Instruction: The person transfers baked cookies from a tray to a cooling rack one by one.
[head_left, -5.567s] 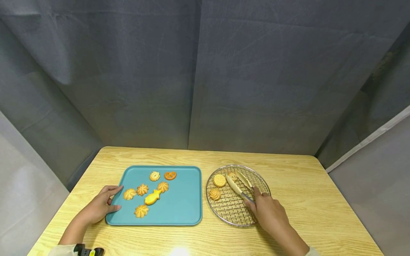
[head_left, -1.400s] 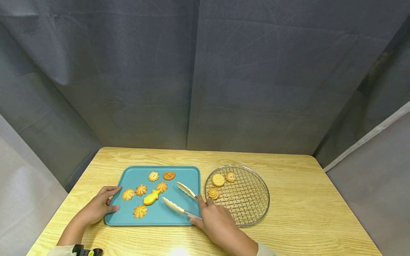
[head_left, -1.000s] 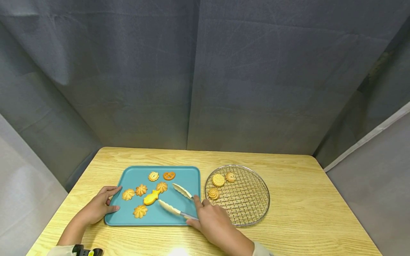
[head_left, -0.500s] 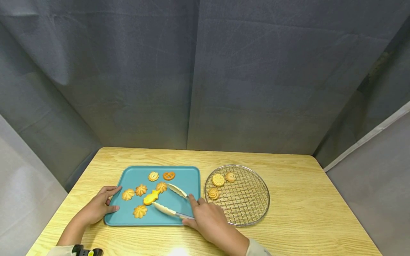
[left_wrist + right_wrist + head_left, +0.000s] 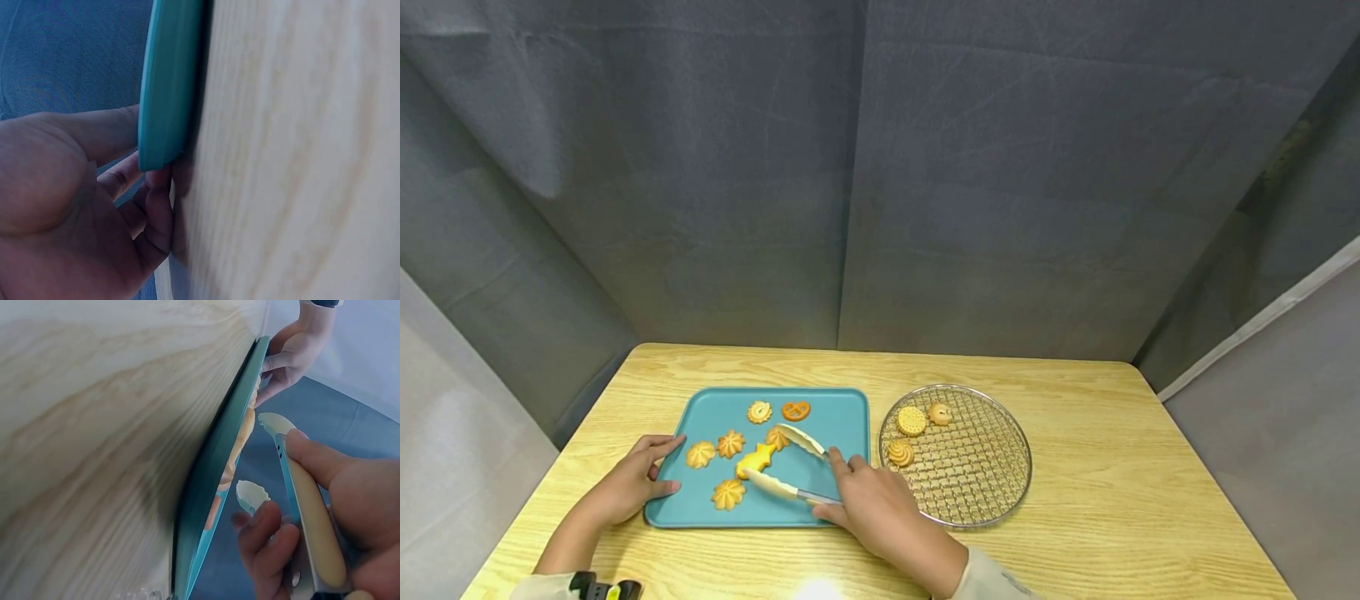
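My left hand [image 5: 631,482] holds the left edge of a teal tray [image 5: 831,412], thumb over the rim; its curled fingers show at the tray's corner in the left wrist view. My right hand [image 5: 874,507] grips a pair of tongs [image 5: 772,486] with cream scalloped tips, spread apart above the tray. One tip overlaps a yellow fish-shaped cookie [image 5: 751,462], the other a flower-shaped cookie [image 5: 775,438] beside its tail. Several more cookies lie on the tray, among them a pretzel [image 5: 796,411] and a flower-shaped cookie [image 5: 728,495] near the front.
Right of the tray stands a round wire rack [image 5: 973,467] with a metal rim. On its left side lie a round dotted cookie [image 5: 912,422], a small cookie [image 5: 939,414] and a swirl cookie [image 5: 901,453]. Dark grey curtains [image 5: 1000,183] hang behind the wooden table [image 5: 1097,467].
The right hand has brought the tongs from over the rack to the tray, then farther left to the fish cookie. The small cookie stays on the rack. The left hand has stayed at the tray.
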`<state>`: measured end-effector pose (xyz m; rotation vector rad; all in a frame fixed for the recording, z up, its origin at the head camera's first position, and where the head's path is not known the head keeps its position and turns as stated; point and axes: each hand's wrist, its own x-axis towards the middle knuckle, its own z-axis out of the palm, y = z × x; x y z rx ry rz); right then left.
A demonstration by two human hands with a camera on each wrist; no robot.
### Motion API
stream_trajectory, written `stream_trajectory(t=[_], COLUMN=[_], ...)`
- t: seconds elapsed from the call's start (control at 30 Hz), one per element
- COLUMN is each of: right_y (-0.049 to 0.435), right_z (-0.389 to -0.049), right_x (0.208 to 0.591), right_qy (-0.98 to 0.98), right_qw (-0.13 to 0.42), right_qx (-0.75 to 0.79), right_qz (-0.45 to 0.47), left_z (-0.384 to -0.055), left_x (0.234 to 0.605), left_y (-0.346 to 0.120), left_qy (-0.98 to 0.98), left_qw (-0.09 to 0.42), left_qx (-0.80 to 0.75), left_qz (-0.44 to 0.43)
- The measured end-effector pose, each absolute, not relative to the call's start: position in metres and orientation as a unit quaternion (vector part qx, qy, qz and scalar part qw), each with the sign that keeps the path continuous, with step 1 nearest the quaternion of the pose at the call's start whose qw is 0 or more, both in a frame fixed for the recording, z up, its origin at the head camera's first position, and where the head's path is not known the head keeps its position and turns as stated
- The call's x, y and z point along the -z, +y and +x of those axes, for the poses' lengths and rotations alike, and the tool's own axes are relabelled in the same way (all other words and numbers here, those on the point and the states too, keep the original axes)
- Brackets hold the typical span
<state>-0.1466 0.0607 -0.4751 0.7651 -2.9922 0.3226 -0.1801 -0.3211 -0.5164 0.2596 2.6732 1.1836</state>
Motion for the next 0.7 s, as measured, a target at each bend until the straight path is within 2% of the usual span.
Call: stream_trajectory(t=[0.7], right_y=[0.033], right_z=[-0.15], right_x=[0.47], right_qy=[-0.969], right_qw=[-0.001], right_qx=[-0.078], right_qz=[0.234], left_z=[-0.18], left_x=[0.517], left_y=[-0.321], left_qy=[0.91], left_qw=[0.1], left_qx=[-0.393], left_qz=[0.085])
